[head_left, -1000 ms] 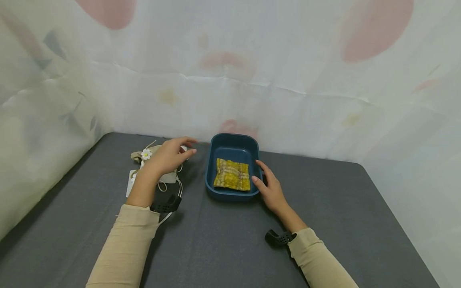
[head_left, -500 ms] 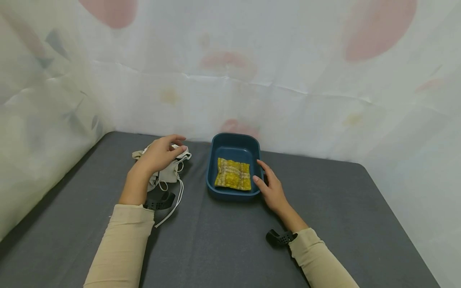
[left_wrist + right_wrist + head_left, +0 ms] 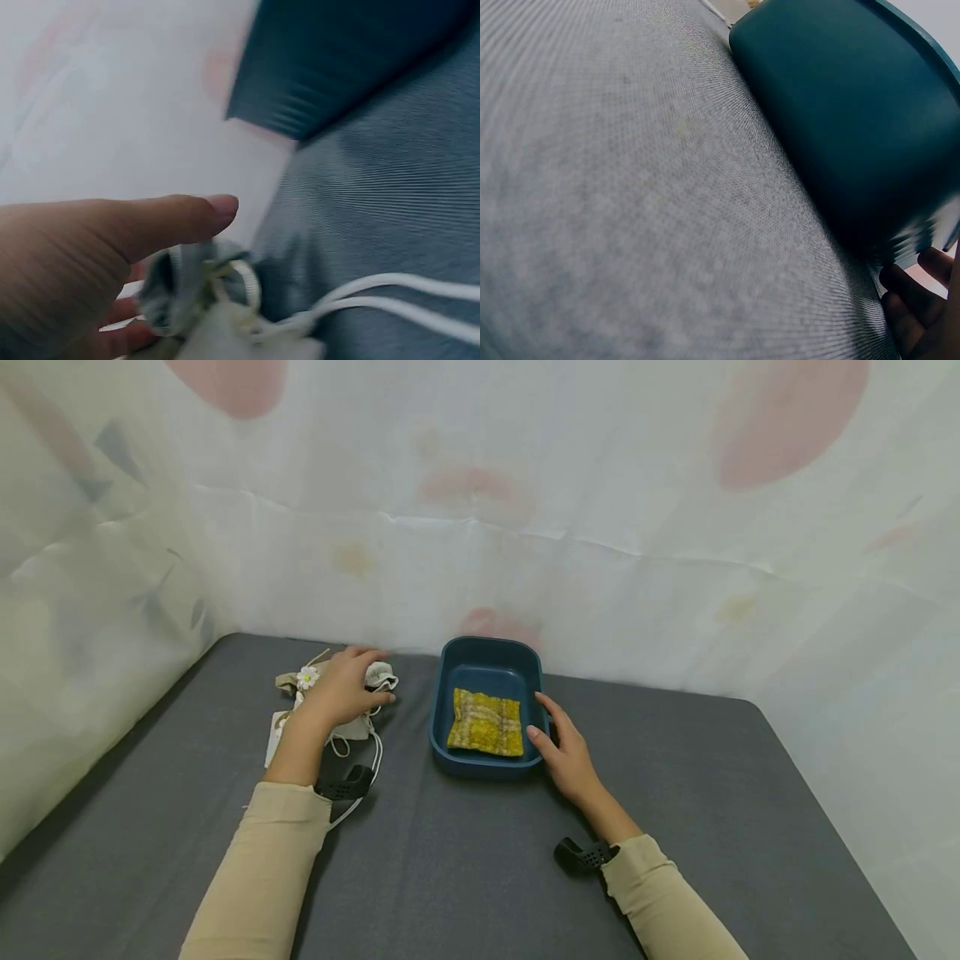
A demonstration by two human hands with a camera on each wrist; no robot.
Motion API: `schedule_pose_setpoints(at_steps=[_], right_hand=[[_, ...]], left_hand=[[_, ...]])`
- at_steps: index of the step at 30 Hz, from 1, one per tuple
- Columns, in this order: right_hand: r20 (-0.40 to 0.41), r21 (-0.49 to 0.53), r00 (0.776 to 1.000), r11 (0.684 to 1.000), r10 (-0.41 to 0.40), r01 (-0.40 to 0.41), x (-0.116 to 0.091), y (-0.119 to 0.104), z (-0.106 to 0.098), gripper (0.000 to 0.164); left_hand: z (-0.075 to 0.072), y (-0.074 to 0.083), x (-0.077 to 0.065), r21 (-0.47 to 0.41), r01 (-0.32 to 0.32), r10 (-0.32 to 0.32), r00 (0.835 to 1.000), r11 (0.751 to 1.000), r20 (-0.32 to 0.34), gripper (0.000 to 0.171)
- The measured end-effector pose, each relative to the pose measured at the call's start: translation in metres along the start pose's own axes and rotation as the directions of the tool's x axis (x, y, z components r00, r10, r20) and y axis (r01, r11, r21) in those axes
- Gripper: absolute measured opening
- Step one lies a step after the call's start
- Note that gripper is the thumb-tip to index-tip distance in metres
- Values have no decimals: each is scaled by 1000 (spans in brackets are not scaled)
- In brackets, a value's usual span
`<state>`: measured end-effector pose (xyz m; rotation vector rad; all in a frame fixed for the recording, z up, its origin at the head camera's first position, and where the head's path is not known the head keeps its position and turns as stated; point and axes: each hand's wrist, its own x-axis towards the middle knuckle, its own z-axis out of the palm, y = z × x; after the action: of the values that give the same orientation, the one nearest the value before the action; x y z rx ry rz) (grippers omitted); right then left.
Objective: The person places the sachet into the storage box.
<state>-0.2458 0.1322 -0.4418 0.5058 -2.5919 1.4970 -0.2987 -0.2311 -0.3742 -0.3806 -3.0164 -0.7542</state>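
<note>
A dark blue rectangular box (image 3: 491, 768) stands at the table's back, with a yellow plaid, pillow-like fabric packet (image 3: 486, 723) lying in it. My right hand (image 3: 568, 764) holds the box's right side, thumb over the rim; in the right wrist view several fingertips are against its outer wall (image 3: 855, 112). Left of the box, my left hand (image 3: 341, 692) is over a pale drawstring pouch (image 3: 358, 728) with white cords (image 3: 382, 292). In the left wrist view the thumb is straight above the pouch's gathered mouth (image 3: 187, 277), and the other fingers are partly hidden behind it.
Beside the pouch lie a white flower ornament (image 3: 307, 677), a tan cloth piece (image 3: 286, 683) and a white tag (image 3: 275, 739). A dark grey cloth covers the table (image 3: 465, 860). A white patterned curtain (image 3: 600, 593) hangs directly behind the table and along its sides.
The left hand drew left over the pouch, then lowered, its thumb coming nearer. The flower and tag, covered half a second ago, show again. Right hand and box stay in place.
</note>
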Motion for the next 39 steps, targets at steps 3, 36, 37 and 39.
schedule_pose_setpoints(at_steps=[3, 36, 37, 39], right_hand=[[-5, 1, 1000, 1000, -5, 5, 1, 6, 0, 59], [-5, -19, 1000, 1000, -18, 18, -1, 4, -4, 59], [-6, -20, 1000, 1000, -17, 17, -1, 5, -5, 59], [-6, -21, 1000, 1000, -14, 14, -1, 6, -5, 59]], left_hand=[[11, 2, 4, 73, 45, -43, 998, 996, -36, 77], [28, 21, 12, -53, 45, -42, 998, 998, 49, 58], [31, 20, 14, -56, 51, -47, 997, 997, 64, 60], [36, 18, 15, -50, 53, -48, 995, 997, 83, 65]])
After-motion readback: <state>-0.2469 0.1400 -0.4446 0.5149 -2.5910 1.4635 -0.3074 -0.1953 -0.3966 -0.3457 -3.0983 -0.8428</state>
